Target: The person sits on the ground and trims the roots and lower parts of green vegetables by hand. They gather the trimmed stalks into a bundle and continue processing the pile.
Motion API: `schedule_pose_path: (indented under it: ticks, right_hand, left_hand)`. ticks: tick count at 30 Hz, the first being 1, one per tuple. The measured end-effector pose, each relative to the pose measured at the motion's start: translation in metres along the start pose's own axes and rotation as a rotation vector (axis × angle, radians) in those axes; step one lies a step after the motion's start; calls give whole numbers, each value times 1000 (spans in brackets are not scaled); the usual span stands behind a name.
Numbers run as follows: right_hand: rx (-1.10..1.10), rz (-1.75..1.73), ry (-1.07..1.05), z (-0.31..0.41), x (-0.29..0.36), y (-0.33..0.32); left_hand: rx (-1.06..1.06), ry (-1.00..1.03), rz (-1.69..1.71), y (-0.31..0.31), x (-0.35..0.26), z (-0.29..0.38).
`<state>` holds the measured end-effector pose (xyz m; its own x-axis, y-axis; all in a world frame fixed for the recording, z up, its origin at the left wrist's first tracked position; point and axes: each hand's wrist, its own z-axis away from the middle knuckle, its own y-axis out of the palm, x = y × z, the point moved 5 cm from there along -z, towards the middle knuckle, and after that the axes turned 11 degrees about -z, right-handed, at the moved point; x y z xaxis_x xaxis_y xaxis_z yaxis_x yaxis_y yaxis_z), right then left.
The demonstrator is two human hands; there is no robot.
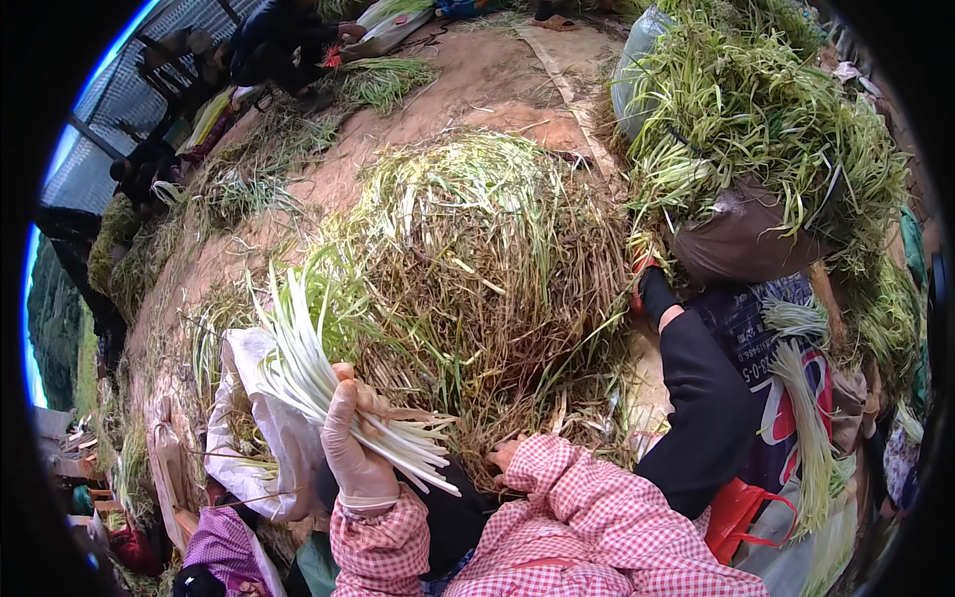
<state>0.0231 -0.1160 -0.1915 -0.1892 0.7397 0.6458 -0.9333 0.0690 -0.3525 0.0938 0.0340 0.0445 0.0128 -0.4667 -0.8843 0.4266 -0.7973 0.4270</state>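
Note:
My left hand [362,440], in a thin pale glove, is closed around a bundle of long white vegetable stalks [310,366]. The bundle is tilted, with its green leaf tips up and to the left and its white ends down to the right. My right hand [507,457] is low at the near edge of a large heap of stalks, roots and dry brown leaves [485,298]. Its fingers touch or lie just over the brown litter there. The sleeve and the litter partly hide them, so whether they grip anything is unclear.
A white woven sack [276,418] stands left of my left hand. To the right are trimmed stalks [802,425] on a printed sack, a red plastic bag [746,515] and a leafy green pile [761,127]. A person [280,45] crouches far left; another person's purple checked sleeve [231,548] is near.

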Motion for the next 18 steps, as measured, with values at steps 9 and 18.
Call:
schedule_pose_path:
  ticks: [9, 18]
  right_hand:
    - [-1464, -880, 122, 44, -111, -199]
    - [-1017, -1455, -778, 73, -39, -239]
  left_hand:
    - [50, -171, 186, -4, 18, -6]
    - [-1, -125, 174, -23, 13, -6]
